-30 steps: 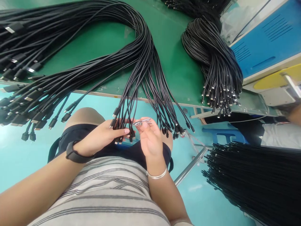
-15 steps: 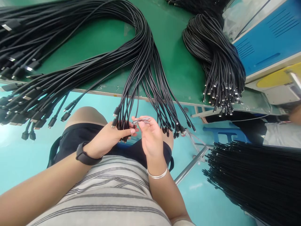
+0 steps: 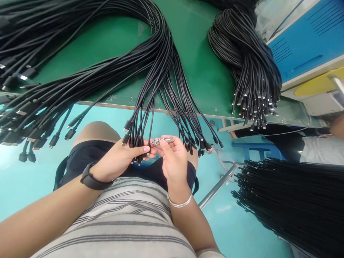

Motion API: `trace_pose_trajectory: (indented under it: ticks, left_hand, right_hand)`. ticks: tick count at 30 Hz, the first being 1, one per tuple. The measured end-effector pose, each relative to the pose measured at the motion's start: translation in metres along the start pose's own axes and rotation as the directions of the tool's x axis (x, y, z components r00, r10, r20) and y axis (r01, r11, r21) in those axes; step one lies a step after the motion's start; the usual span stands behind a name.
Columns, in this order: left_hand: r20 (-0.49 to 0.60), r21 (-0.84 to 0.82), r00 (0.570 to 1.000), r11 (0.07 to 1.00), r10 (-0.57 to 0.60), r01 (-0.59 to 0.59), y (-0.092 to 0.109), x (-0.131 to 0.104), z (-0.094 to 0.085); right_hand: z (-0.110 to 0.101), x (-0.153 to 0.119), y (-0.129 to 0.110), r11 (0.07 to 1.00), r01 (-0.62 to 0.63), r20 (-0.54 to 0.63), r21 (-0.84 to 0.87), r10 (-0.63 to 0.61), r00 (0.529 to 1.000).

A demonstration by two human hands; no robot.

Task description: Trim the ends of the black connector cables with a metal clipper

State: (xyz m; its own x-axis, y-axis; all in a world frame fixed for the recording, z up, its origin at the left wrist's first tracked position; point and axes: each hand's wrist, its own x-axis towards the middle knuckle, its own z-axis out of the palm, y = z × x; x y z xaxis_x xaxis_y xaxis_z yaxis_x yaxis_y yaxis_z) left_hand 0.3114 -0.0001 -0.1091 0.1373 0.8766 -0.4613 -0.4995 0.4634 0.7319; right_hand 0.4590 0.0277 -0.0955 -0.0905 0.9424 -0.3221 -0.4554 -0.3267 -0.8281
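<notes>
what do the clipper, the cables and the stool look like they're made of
Clipper in the right hand: probably polished metal, from its silvery, mirror-like glints.
Cables: black, satin rubber or plastic sheathing, judging by the smooth bends and soft sheen.
Stool: likely moulded plastic, evenly blue with rounded cut-outs.

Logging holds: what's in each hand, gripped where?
Left hand: grip on several black cables, near their connector ends. Right hand: grip on a small silvery tool, thumb on its body, tip toward the cables.
</notes>
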Motion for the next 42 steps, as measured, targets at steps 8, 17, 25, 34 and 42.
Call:
trace_pose_trajectory:
  ticks: [8,17,25,34,42]
  left_hand:
    - [0.005,0.034,1.0,0.999,0.006,-0.006,-0.0033,0.0008,-0.0042]
    - [-0.007,0.033,1.0,0.999,-0.015,0.015,0.0002,0.0006,-0.0003]
    - [-0.007,0.055,1.0,0.998,-0.022,0.022,0.0005,0.0019,-0.0015]
    - [-0.02,0.059,1.0,0.998,-0.019,0.02,0.0026,0.0,0.0008]
    - [-0.004,0.053,1.0,0.999,-0.002,0.002,0.0016,0.0006,0.0009]
  right_hand:
    - [-0.0003,0.0017,-0.0014,0.999,-0.019,0.001,-0.046,0.019,1.0]
    - [0.0021,0.0034,0.0015,1.0,-0.016,-0.058,-0.017,0.015,0.998]
    - [-0.0011,0.0041,-0.0018,0.997,-0.03,0.019,-0.076,0.031,0.999]
    - [-0.0022,0.0066,-0.0015,0.993,-0.033,0.04,-0.116,0.038,0.998]
    - [-0.0016,0.0037,0.0011,0.997,-0.03,-0.021,-0.064,0.028,0.999]
